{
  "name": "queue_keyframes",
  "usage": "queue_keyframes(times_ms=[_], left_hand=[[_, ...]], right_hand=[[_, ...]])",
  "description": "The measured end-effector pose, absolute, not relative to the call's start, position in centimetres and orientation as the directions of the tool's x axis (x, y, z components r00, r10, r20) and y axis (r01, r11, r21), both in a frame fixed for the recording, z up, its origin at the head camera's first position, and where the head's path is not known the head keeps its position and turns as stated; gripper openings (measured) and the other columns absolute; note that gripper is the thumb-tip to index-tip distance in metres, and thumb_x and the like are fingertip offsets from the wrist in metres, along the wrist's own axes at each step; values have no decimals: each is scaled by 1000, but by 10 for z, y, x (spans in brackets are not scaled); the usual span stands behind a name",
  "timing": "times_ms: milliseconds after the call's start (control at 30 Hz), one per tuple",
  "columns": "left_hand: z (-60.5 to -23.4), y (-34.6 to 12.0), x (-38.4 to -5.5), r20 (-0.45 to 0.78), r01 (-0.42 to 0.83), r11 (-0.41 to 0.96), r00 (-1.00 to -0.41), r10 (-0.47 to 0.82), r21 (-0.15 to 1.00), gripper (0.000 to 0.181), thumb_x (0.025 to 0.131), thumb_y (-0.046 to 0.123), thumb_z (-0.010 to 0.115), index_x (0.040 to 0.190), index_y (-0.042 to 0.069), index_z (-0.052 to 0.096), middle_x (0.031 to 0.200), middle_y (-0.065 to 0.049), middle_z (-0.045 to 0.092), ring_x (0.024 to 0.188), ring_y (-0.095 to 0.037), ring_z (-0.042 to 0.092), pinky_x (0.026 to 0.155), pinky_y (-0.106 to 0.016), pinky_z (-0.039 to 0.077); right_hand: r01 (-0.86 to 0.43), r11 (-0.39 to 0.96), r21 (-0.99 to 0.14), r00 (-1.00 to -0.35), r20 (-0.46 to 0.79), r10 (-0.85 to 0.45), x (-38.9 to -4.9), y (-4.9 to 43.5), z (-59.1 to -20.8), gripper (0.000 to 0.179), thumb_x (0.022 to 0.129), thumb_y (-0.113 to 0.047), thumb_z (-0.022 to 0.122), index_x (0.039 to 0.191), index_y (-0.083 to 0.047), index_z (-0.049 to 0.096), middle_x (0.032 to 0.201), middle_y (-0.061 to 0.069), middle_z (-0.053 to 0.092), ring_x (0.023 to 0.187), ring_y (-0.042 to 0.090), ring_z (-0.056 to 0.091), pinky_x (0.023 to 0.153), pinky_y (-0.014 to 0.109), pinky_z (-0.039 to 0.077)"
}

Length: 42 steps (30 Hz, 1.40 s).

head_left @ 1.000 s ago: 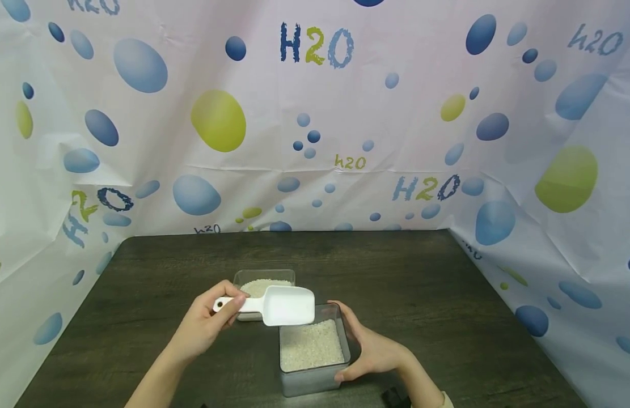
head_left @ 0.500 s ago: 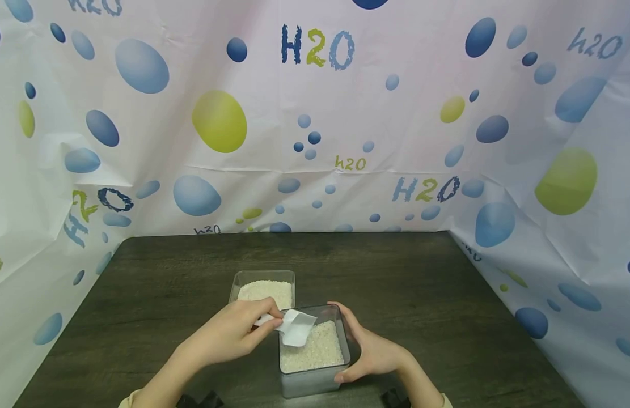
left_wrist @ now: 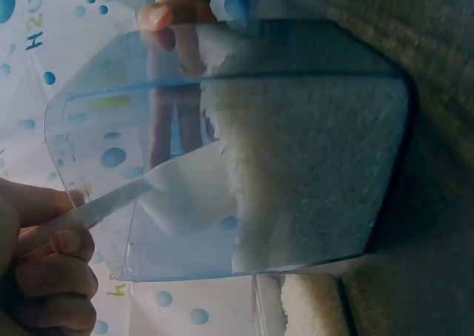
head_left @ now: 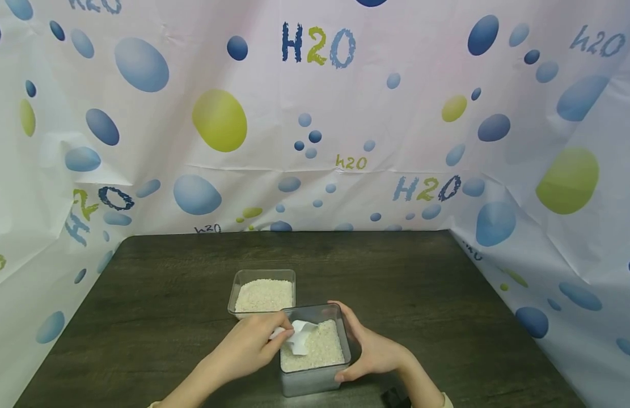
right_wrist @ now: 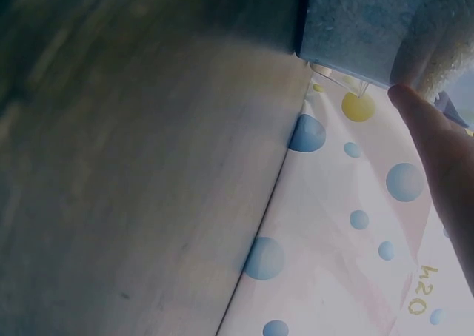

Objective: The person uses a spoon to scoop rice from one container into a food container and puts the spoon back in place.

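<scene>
My left hand [head_left: 250, 344] pinches the handle of a white scoop [head_left: 300, 339]. The scoop's bowl dips inside a tall clear-grey container [head_left: 311, 383], and in the left wrist view the tip of the scoop [left_wrist: 189, 195] meets the rice [left_wrist: 311, 158] there. My right hand [head_left: 373, 348] grips that container from its right side, thumb at the near corner and fingers around the far one. In the right wrist view a finger [right_wrist: 433, 136] lies against the container wall [right_wrist: 355, 40]. My left fingers hide part of the scoop handle in the head view.
A lower clear container [head_left: 235, 286] with a heap of rice [head_left: 265, 294] stands just behind and left of the tall one. Both are on a dark wooden table [head_left: 396, 272]. A white patterned curtain [head_left: 315, 113] hangs behind and at the sides. A small black object [head_left: 393, 396] shows near my right wrist.
My left hand has brought the scoop from above the two containers down and right into the tall container, tilting its bowl downward to the rice. My right hand has stayed in place.
</scene>
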State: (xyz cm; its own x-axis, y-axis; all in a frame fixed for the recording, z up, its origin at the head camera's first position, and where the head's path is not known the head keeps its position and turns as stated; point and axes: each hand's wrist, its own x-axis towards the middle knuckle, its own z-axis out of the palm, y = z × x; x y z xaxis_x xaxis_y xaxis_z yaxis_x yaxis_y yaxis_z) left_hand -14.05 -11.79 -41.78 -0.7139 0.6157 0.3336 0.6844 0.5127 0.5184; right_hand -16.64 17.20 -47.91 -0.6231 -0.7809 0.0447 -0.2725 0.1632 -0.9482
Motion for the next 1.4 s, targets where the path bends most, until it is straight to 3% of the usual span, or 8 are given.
queue_keyframes(times_ms=[200,333,500,700,967,1067,1233,1400], left_hand=[[-418,-120,-141,178,518,480,-789,588,708,16,101,27,56,95,15,65,80,7,61,59,3,43,56,-20,44],[-419,-124,-143,92,411,437,-804,588,800,18,102,28,53,97,14,62,78,8,50,62,-3,39,55,-22,39],[-421,-124,-144,26,270,350,-823,567,897,19,103,22,51,100,5,60,72,6,45,57,-3,34,50,-18,31],[-426,-120,-136,-36,90,246,-884,466,965,25,102,20,52,104,-5,58,68,3,46,53,-2,34,51,-16,31],[-436,-114,-118,-93,-57,112,-935,343,992,33,103,25,52,109,-7,54,65,4,44,47,-1,26,46,-14,24],[-443,-112,-111,-57,-49,37,-954,294,998,30,103,21,51,106,-9,53,67,3,46,48,0,30,46,-13,26],[-458,-109,-102,106,94,-72,-977,187,993,21,102,9,49,99,-12,51,68,5,49,49,2,35,44,-14,27],[-472,-106,-98,233,215,-162,-967,100,963,16,102,1,45,98,-13,50,66,8,48,46,-3,29,38,-29,17]], right_hand=[[-275,158,-948,-619,49,-784,-167,172,-479,113,83,-25,79,154,-29,-9,160,19,-2,145,45,6,108,66,20],[-281,170,-945,-614,41,-788,-167,172,-479,113,84,-26,78,154,-30,-10,159,23,-10,144,49,-1,106,70,19],[-284,173,-943,-616,41,-787,-167,172,-477,113,83,-25,79,153,-30,-9,159,19,-4,144,46,0,107,70,19],[-310,164,-936,-611,64,-789,-167,172,-478,114,82,-25,79,154,-28,-9,159,19,-3,144,48,0,106,71,20],[-292,188,-938,-629,40,-777,-166,173,-479,113,82,-28,79,153,-31,-9,159,19,-6,144,49,2,105,70,22],[-295,186,-937,-627,43,-778,-166,172,-479,113,82,-28,79,154,-31,-9,159,20,-6,144,49,5,106,69,22],[-298,171,-939,-618,53,-784,-166,172,-480,114,82,-25,80,153,-30,-9,159,21,-4,144,49,2,107,68,21],[-302,174,-937,-623,56,-780,-166,173,-481,115,81,-25,81,153,-30,-9,158,20,-4,143,49,4,106,71,19]])
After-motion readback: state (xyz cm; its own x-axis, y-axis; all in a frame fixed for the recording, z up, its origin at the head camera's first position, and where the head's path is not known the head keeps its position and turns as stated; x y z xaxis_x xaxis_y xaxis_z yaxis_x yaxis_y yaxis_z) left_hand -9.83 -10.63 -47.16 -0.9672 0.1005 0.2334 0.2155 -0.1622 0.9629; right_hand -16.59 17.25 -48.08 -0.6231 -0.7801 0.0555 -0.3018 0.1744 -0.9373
